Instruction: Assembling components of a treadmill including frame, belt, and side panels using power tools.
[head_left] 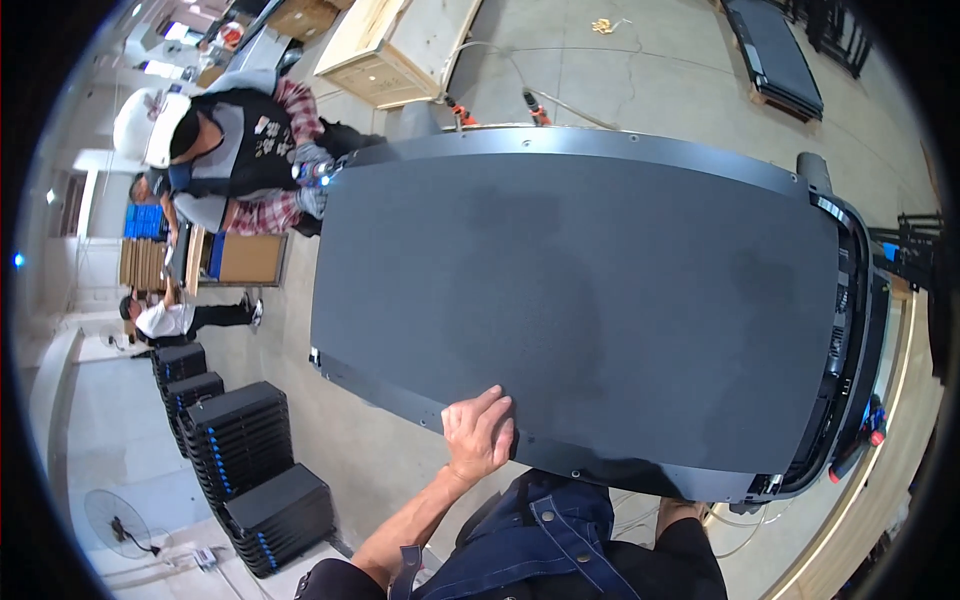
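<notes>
A treadmill deck (640,280) with a wide dark grey belt and metal side rails lies before me. My left hand (478,432) rests on its near rail and the belt's edge, fingers stretched out and holding nothing. Low at the near right, my right hand (682,512) is by the underside of the near rail; the rail hides its fingers. At the far left end a gloved co-worker (250,140) leans in with a lit power tool (314,174) against the deck's corner. The right end shows an open black frame (855,330) with inner parts exposed.
Two orange-and-black tools (537,108) stand beyond the far rail, near a wooden crate (390,60). Stacked black panels (240,430) stand at the left. A red-and-black tool (858,445) lies by the wooden edge (880,440) at right. Cables (735,520) trail below the deck.
</notes>
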